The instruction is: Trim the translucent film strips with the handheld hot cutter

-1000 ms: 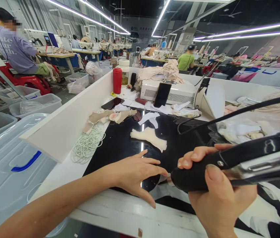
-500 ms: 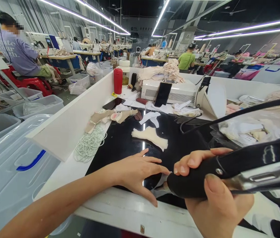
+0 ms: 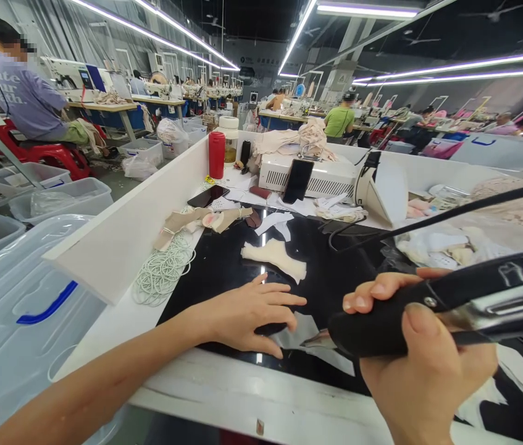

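My left hand [image 3: 247,312] lies flat with fingers spread on a small dark piece that rests on the glossy black work surface [image 3: 224,259]. My right hand [image 3: 421,364] grips the thick black handle of a corded hand tool [image 3: 432,306], its metal tip pointing left and down at a pale shiny patch [image 3: 307,330] just right of my left fingers. A cream fabric piece [image 3: 274,256] lies farther back on the black surface.
A coil of white elastic cord [image 3: 163,269] and beige fabric scraps [image 3: 200,219] lie at the left. Behind stand a red bottle [image 3: 217,154], a white machine box [image 3: 312,173] with a phone leaning on it, and a white divider wall [image 3: 136,216]. Clear plastic bins [image 3: 6,296] sit at left; other people work at distant tables.
My left hand slid slightly left and back over the dark piece. The tool tip drew back to the right, showing more of the pale patch between my hands.
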Available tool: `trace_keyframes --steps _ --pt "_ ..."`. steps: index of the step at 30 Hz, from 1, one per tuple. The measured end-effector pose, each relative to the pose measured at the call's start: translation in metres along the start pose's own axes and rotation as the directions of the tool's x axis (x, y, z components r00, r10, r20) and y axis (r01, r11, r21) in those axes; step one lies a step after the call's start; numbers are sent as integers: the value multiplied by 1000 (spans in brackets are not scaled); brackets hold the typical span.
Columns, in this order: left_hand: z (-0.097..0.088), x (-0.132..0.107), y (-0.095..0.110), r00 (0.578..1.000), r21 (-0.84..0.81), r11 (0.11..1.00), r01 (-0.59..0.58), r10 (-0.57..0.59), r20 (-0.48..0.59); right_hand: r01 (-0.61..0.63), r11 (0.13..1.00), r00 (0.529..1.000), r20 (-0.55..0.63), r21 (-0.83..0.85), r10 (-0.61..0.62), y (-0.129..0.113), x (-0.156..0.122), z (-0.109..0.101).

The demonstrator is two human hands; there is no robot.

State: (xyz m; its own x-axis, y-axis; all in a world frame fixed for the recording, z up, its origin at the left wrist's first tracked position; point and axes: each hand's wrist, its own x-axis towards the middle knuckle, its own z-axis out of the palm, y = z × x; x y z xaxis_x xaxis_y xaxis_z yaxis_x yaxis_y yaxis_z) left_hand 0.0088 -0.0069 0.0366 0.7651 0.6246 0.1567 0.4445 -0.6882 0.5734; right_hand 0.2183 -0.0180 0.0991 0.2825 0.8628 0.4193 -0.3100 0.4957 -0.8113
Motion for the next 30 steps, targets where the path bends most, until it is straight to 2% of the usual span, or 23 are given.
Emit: trace_keyframes --steps 7,11,13,15,18,21,26,30 --pt "-15 -12 -13 994 188 982 -2 22 -107 27 997 992 -119 -73 -35 -2 14 -5" --pt "-19 -15 -18 970 329 939 101 -20 -242 27 997 991 -126 -66 -35 3 13 -5" --pt "-16 -14 -16 942 322 933 158 -45 -333 33 998 993 -109 -59 -39 7 10 -3" --pt "-10 -13 -11 925 233 960 156 -59 -376 50 997 995 -89 -51 -54 10 7 -1" --pt "-1 -11 -1 942 71 992 101 -72 -329 58 998 996 -63 -34 -60 15 3 4" --pt "4 -11 7 966 -12 996 87 -87 -242 64 998 998 -16 -27 -64 21 -1 8" --pt "7 -12 12 982 -6 988 153 -152 -116 81 996 996 31 -45 -80 30 -5 9" --pt "9 -11 12 986 26 988 155 -153 -72 81 995 997 20 -61 -80 32 -6 6"
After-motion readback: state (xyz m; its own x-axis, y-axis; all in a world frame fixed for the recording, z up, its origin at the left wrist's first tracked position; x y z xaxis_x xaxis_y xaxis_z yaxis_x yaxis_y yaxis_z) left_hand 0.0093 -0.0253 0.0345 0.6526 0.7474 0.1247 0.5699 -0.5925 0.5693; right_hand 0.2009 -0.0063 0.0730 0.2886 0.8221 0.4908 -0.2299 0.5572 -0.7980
